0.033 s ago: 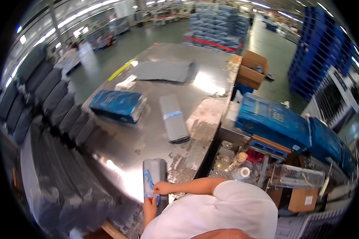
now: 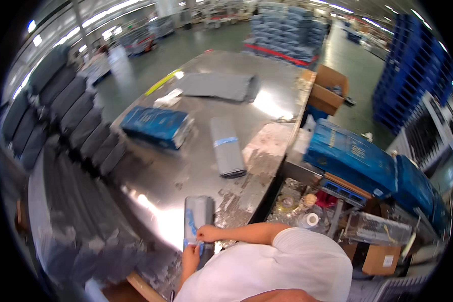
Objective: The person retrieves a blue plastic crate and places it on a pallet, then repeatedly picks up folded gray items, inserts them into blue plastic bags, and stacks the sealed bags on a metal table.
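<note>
A folded grey plastic bundle (image 2: 200,206) lies at the near edge of the metal table. A blue strip (image 2: 190,219) runs loosely along its top and across it. My right hand (image 2: 208,233) is closed on the strip over the bundle's middle, fingers bent down. Just below it, my left hand (image 2: 190,255) pinches the strip at the bundle's left side. The fingertips of both hands nearly meet. Farther up the table lies a second folded grey bundle (image 2: 227,156) with a blue band (image 2: 225,141) around it.
On the metal table (image 2: 161,171) are a blue wrapped package (image 2: 153,126) and a flat grey sheet (image 2: 216,86). Stacked grey bundles (image 2: 90,126) rise on the left. To the right lie large blue packages (image 2: 350,148), a tape roll (image 2: 312,219) and an open cardboard box (image 2: 328,88).
The whole view has shifted slightly, so the table and the things on it sit a little farther right. Both hands stay at the strip on the near bundle.
</note>
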The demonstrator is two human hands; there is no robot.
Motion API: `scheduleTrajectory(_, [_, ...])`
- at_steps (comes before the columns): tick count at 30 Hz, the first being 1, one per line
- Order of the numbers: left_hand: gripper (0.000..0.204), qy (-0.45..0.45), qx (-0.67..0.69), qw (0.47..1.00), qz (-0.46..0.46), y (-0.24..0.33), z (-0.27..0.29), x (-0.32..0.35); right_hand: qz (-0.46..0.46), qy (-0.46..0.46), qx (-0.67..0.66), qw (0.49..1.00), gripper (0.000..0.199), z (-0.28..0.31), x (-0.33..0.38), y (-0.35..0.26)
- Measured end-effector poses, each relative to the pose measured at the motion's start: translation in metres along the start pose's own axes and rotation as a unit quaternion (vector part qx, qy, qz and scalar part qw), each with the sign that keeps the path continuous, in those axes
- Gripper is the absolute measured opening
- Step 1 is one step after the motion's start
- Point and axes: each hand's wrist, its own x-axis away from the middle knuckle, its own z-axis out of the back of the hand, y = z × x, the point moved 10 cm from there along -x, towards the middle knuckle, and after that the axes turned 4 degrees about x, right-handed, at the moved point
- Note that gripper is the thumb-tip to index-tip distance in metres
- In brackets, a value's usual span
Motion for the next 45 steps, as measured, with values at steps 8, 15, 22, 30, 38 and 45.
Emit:
scheduleTrajectory(8, [0.028, -0.131, 0.218, 0.939, 0.231, 0.007, -0.013, 0.014, -0.053, -0.047, -0.091, 0.993, 0.018, 0.008, 0.003, -0.006])
scheduleTrajectory(15, [0.029, -0.083, 0.226, 0.965, 0.107, 0.055, 0.031, 0.015, -0.005, -0.182, -0.214, 0.960, 0.017, -0.002, 0.016, -0.023])
scheduleTrajectory(22, [0.026, -0.109, 0.061, 0.991, -0.054, 0.110, 0.036, 0.025, -0.174, -0.192, -0.352, 0.900, 0.016, -0.030, 0.016, 0.011])
scheduleTrajectory(30, [0.021, -0.115, -0.019, 0.977, -0.181, 0.067, 0.024, 0.024, -0.142, -0.144, -0.250, 0.947, 0.020, -0.032, 0.008, 0.030])
scheduleTrajectory(38, [0.010, -0.283, 0.153, 0.946, -0.052, 0.064, -0.034, -0.004, -0.274, 0.604, -0.047, 0.746, 0.064, 0.378, 0.090, 0.191])
scheduleTrajectory(45, [0.012, -0.218, 0.162, 0.961, -0.056, 0.059, 0.001, -0.023, 0.031, 0.802, 0.200, 0.563, 0.057, 0.742, 0.248, -0.268])
